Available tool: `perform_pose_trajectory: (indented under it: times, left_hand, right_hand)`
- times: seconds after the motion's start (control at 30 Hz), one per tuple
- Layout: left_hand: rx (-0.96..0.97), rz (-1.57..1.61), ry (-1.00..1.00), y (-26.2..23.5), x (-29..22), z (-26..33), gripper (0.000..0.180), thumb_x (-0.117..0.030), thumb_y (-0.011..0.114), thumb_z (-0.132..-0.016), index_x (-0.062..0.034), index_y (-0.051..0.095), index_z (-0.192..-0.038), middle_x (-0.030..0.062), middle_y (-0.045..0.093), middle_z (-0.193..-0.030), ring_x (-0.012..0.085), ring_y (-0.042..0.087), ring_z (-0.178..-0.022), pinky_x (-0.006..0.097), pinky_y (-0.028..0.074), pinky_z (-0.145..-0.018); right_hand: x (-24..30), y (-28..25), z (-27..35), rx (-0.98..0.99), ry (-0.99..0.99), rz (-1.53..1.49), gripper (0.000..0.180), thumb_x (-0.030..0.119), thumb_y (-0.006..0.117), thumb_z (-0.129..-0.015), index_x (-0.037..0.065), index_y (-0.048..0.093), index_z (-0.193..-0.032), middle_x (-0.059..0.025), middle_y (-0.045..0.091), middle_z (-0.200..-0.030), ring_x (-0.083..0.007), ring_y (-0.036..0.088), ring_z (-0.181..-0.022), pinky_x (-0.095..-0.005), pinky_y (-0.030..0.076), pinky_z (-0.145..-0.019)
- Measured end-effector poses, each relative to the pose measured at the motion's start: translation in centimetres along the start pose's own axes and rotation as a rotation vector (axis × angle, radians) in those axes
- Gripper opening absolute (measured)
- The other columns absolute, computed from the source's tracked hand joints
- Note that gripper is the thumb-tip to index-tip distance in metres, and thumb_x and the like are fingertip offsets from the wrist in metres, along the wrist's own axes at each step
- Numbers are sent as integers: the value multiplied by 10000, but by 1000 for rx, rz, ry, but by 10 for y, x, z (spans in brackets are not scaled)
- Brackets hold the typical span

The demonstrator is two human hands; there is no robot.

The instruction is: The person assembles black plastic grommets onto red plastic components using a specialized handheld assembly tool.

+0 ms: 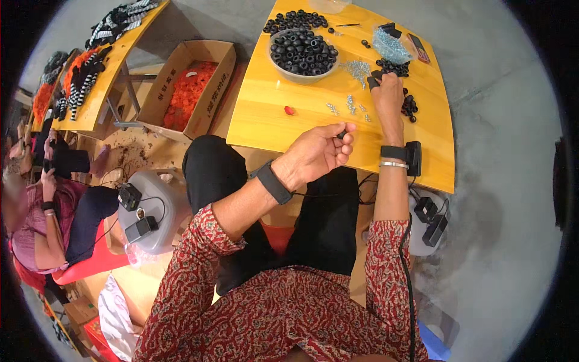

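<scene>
Just off the near edge of the yellow table (259, 120), my left hand (319, 151) pinches a small black round piece, seemingly a bead (342, 134), between thumb and fingertips. My right hand (389, 96) reaches over the table with its fingers curled down. Black coverings or pieces show at its fingertips; what it grips, if anything, is hidden. Beside it lie a heap of small silvery pieces (357, 69) and loose black beads (410, 105). Several small silvery clusters (351, 104) lie nearer me. A pale bowl (295, 76) full of black beads stands to the left.
More black beads (295, 21) spread behind the bowl. A clear tub (392, 48) of silvery pieces and a phone (419, 48) sit far right. One red piece (289, 110) lies on the table. Left are a cardboard box (208, 66) of orange material and another person (51, 223).
</scene>
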State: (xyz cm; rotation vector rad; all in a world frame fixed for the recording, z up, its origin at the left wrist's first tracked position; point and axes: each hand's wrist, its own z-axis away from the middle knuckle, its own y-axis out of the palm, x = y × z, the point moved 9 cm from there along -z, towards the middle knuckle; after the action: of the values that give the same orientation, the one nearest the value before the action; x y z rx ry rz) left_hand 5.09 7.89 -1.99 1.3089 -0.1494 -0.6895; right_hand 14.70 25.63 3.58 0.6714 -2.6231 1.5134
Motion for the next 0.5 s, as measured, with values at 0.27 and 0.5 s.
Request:
perform_pose_trajectory:
  times: [0.27,0.5]
  left_hand:
    - [7,13,10,0,-4,0,188,-204,405,-980,-56,521,-994,-5,488,-776,100,430,-667,222,387,-596]
    - [-9,-52,63,-2,-10,1,217,-203,385,-986,-36,523,-1010,7,488,-802,108,437,-692,224,398,-614]
  right_hand:
    - [2,5,2,38,8,112,116,80,616,-747,-33,619,-773,-166,595,-881,-359,543,-898,-449,471,-751]
    - [-28,-1,12,46,165,26,199,75,617,-752,-44,523,-623,-212,516,-633,-372,498,-591,-431,405,-548]
